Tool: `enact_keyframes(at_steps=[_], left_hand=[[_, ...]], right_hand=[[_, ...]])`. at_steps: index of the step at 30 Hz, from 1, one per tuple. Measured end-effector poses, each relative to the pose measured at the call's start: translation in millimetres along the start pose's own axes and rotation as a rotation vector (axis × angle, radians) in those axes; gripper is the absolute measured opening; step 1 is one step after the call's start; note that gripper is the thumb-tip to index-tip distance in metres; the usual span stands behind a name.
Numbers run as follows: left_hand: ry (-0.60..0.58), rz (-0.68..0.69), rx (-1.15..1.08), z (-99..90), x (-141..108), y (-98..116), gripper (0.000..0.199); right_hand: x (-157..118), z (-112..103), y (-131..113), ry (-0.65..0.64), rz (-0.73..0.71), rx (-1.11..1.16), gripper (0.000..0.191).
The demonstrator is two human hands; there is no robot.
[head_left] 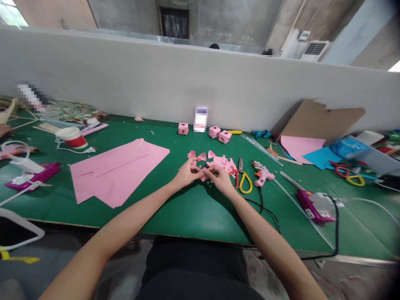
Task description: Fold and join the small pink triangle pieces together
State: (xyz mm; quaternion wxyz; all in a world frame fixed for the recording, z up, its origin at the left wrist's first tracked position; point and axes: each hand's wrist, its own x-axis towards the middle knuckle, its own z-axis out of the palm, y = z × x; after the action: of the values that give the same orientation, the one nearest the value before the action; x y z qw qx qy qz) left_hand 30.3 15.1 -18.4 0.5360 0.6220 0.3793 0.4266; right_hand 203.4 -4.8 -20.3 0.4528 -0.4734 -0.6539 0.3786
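Note:
Between the fingertips of my left hand (186, 171) and my right hand (219, 177) is a small piece of pink paper (204, 175), pinched from both sides. My fingers cover much of it, so its exact shape is hard to tell. Just beyond my hands lies a heap of cut pink paper pieces (225, 161). Scissors (245, 183) with red and yellow handles rest beside my right hand. A pink glue gun (263, 175) lies farther right, its black cord trailing toward the table's front edge. Several folded pink paper cubes (183, 128) stand near the partition.
Large pink paper sheets (121, 175) cover the left of the green table (193, 214). A paper cup (71, 137) and purple power strips (315, 208) stand at the sides. Cardboard (318, 121) leans at the back right. A white partition (140, 79) runs behind.

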Motion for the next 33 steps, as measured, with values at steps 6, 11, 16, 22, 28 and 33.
enact_keyframes(at_steps=[6,11,16,22,28,33], left_hand=[[-0.033,-0.007,-0.018,-2.0,1.2,-0.7,0.064],[-0.014,-0.023,0.004,-2.0,1.6,-0.9,0.063],[-0.002,-0.041,0.009,-2.4,0.8,1.9,0.064],[-0.028,0.036,0.028,0.2,1.2,-3.8,0.058],[-0.003,0.104,0.063,-0.1,2.4,-4.2,0.054],[0.008,0.032,0.066,-1.2,2.0,-2.0,0.058]], right_hand=[[0.5,-3.7,-2.1,0.055,-0.004,-0.001,0.037],[0.7,-2.1,1.5,0.037,-0.008,0.019,0.036],[0.9,-1.4,0.2,0.023,-0.036,0.052,0.031],[2.1,-5.5,-0.5,0.054,-0.033,0.034,0.031],[3.5,-4.7,2.9,0.054,-0.011,0.009,0.033],[4.0,-2.4,5.9,-0.002,0.028,0.085,0.030]])
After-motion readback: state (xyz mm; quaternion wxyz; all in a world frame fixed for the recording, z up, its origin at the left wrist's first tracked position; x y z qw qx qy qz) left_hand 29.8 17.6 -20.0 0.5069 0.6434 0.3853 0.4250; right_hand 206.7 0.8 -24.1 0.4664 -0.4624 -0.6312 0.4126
